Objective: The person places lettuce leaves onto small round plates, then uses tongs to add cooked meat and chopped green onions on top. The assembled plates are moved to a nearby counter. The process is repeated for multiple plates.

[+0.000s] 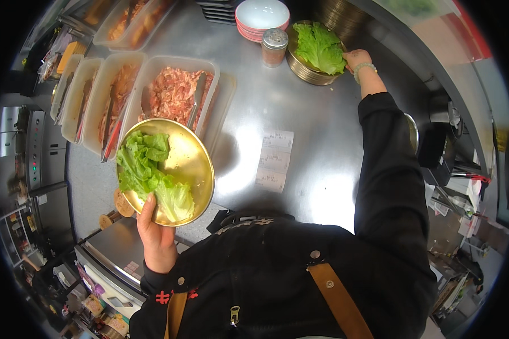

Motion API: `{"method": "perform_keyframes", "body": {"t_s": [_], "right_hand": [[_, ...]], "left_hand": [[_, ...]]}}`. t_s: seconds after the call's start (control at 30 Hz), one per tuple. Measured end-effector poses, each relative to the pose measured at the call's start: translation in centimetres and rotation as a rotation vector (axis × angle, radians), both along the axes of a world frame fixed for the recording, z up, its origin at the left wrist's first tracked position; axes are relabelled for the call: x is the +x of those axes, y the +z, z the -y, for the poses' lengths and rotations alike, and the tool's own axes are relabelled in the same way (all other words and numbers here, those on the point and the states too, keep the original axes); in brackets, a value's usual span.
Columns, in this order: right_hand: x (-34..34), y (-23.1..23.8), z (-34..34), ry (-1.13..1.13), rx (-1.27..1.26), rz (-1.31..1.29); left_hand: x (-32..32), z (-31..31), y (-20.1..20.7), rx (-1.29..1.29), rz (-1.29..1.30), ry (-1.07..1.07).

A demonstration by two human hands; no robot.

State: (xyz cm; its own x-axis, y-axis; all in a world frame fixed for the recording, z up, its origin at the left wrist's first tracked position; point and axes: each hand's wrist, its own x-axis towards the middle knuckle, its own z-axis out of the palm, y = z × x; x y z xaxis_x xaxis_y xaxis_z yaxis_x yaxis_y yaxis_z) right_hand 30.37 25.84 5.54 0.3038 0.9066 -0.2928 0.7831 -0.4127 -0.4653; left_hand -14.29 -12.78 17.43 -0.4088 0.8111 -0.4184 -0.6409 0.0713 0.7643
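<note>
My left hand (157, 240) grips the rim of a round gold-coloured metal plate (195, 164), thumb on top. Green lettuce leaves (138, 164) cover its left and lower part. At the far right, my right hand (358, 59) reaches to a stack of similar gold plates (314, 75). Its curled fingers close on the right edge of a lettuce leaf (319, 48) lying on top of that stack. Whether they also touch the plate rim is hidden.
Left of centre, plastic tubs of raw meat (175, 93) hold tongs. Beyond the steel table's (237, 124) middle stand a shaker jar (274, 48) and stacked red-rimmed bowls (263, 14). Paper slips (274, 161) lie near me. More metal plates (340, 18) are stacked at the back.
</note>
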Motion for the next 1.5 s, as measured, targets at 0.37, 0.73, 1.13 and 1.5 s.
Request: {"method": "perform_keyframes", "body": {"t_s": [0.37, 0.73, 1.13, 1.5], "right_hand": [[4.1, -3.6, -3.7, 0.015, -0.06, -0.446], [-0.6, 1.9, 19.3, -0.306, 0.452, -0.986], [-7.8, 10.0, 39.9, -0.232, 0.414, -0.966], [-18.5, 8.7, 46.3, 0.423, -0.066, -1.585]], "left_hand": [[0.3, -1.5, -0.1, 0.019, 0.019, -0.057], [0.1, -1.9, -0.8, 0.09, 0.203, -0.163], [3.4, -4.3, -2.9, 0.202, 0.59, -0.48], [1.5, 8.1, -3.3, 0.102, 0.327, -0.261]]}}
